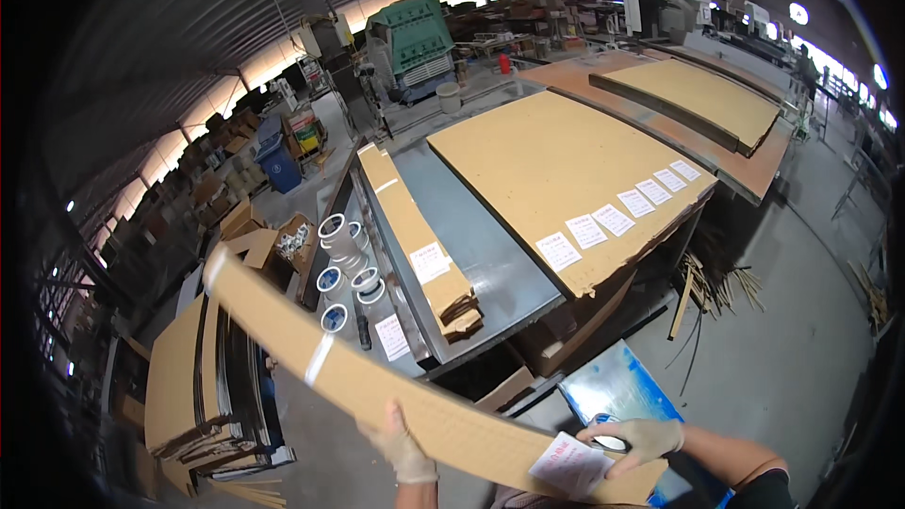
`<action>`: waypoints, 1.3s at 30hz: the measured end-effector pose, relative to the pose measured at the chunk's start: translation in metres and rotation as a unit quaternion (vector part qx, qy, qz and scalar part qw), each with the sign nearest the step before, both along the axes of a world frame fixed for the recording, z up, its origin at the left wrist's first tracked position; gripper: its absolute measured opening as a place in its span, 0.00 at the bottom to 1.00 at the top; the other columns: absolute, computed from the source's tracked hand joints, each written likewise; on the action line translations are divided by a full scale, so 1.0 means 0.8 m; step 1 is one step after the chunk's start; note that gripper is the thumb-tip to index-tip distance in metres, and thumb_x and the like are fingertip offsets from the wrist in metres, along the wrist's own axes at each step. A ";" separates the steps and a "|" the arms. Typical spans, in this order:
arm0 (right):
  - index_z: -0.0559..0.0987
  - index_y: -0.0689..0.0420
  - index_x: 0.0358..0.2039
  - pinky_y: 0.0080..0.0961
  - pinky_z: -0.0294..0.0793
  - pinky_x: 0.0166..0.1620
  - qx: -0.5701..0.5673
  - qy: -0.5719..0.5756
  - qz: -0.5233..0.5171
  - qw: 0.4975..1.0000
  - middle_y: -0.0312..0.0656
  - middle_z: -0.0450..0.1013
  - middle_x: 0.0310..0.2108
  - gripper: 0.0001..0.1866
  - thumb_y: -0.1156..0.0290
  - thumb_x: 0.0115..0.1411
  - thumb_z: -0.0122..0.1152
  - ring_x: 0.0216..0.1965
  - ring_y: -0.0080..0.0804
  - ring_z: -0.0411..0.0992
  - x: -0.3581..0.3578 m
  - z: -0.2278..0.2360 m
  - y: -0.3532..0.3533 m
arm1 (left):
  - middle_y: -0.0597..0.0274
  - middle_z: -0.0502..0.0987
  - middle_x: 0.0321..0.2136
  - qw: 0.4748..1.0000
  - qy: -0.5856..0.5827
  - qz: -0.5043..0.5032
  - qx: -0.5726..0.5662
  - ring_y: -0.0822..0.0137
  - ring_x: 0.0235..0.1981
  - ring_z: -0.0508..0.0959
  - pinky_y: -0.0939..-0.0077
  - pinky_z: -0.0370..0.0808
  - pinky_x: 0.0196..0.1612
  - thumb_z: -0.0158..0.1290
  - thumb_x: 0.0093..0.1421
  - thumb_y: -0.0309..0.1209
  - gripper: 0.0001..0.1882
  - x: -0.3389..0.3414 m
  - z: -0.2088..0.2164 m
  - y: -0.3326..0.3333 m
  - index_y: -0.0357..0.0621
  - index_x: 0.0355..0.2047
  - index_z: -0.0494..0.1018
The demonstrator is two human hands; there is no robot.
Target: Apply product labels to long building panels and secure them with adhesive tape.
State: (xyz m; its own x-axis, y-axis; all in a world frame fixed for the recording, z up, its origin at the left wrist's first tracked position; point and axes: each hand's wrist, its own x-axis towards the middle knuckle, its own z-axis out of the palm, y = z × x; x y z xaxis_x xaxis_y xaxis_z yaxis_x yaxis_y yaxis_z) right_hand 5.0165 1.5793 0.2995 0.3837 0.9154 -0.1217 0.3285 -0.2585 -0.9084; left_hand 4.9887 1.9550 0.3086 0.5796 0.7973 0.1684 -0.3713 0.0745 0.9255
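A long, narrow cardboard-wrapped strip (368, 386) slants across in front of me, its far end raised to the left. White tape bands it at two places, and a white printed label (568, 465) lies on its near end. My left hand (403, 451), in a pale glove, grips the strip's edge from below, thumb on top. Also gloved, my right hand (646, 441) is closed around a tape roll (608, 437) just above the label's right side. Part of the roll is hidden by the fingers.
On the worktable (500, 259) lie a cardboard-wrapped strip stack (407, 217) and a wide cardboard-covered stack (547, 160) with several labels. Several tape rolls (332, 226) stand at its left end. Wrapped panels (179, 377) stand at lower left; thin offcuts (721, 287) lie at right.
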 end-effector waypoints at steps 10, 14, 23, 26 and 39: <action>0.65 0.66 0.62 0.32 0.62 0.64 0.128 -0.085 -0.286 0.946 0.54 0.67 0.60 0.42 0.57 0.53 0.70 0.62 0.40 0.65 0.303 0.006 0.171 | 0.52 0.78 0.44 0.782 0.152 -0.184 0.575 0.48 0.46 0.74 0.57 0.69 0.51 0.57 0.57 0.36 0.13 0.320 -0.070 0.084 0.41 0.38 0.77; 0.69 0.65 0.60 0.32 0.65 0.62 0.119 -0.073 -0.311 0.940 0.53 0.71 0.57 0.39 0.55 0.54 0.70 0.59 0.41 0.68 0.446 -0.060 0.227 | 0.58 0.78 0.41 0.788 0.113 -0.124 0.592 0.53 0.46 0.73 0.57 0.67 0.51 0.58 0.53 0.34 0.08 0.321 -0.077 0.064 0.48 0.33 0.77; 0.70 0.60 0.53 0.46 0.74 0.46 -0.249 -0.203 -0.294 0.900 0.58 0.76 0.40 0.33 0.46 0.59 0.59 0.44 0.55 0.75 0.375 -0.016 0.225 | 0.48 0.73 0.47 0.817 0.058 -0.180 0.545 0.47 0.49 0.71 0.53 0.66 0.55 0.57 0.53 0.26 0.22 0.293 -0.022 0.030 0.41 0.50 0.71; 0.70 0.57 0.58 0.38 0.73 0.51 -0.103 -0.201 -0.383 0.896 0.53 0.75 0.48 0.31 0.49 0.61 0.58 0.49 0.49 0.74 0.249 0.005 0.139 | 0.47 0.69 0.50 0.848 0.082 -0.450 0.266 0.59 0.44 0.77 0.70 0.75 0.48 0.54 0.61 0.24 0.35 0.256 -0.077 -0.042 0.43 0.66 0.51; 0.85 0.56 0.40 0.36 0.77 0.43 -0.402 0.192 -0.361 0.819 0.47 0.81 0.34 0.41 0.27 0.47 0.60 0.38 0.45 0.79 0.078 -0.126 -0.217 | 0.44 0.63 0.59 0.873 0.255 -0.295 -0.293 0.53 0.54 0.72 0.58 0.72 0.56 0.58 0.62 0.46 0.47 0.407 -0.185 -0.285 0.49 0.68 0.38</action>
State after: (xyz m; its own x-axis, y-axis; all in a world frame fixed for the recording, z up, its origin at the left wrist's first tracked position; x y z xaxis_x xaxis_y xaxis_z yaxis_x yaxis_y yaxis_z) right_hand 5.0789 1.4054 0.1990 0.5819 0.0320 -0.8127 -0.4438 -0.8248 -0.3503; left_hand 5.3139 1.7271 0.1609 0.7983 0.1971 -0.5691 0.3417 0.6299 0.6975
